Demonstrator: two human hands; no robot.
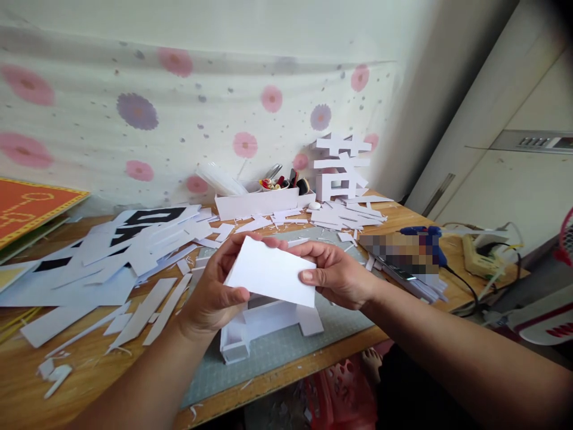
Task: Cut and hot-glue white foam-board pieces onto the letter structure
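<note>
Between the fingers of the left hand (212,295) and right hand (344,275), a white card (273,272) is gripped at its two ends, tilted — it hides part of the white cut-out piece (277,319) just below them. Right of the fingers, a pixelated patch masks something beside a blue glue gun (431,230); what lies there cannot be told. Left of them, white scraps (129,254) partly cover bold black strokes (150,216), leaving them unreadable, and an orange board (31,206) is cut off. Under the fingers, a grey cutting mat (347,316) covers part of a wooden tabletop (22,385); beyond, a flowered sheet (201,113) lines the wall.
</note>
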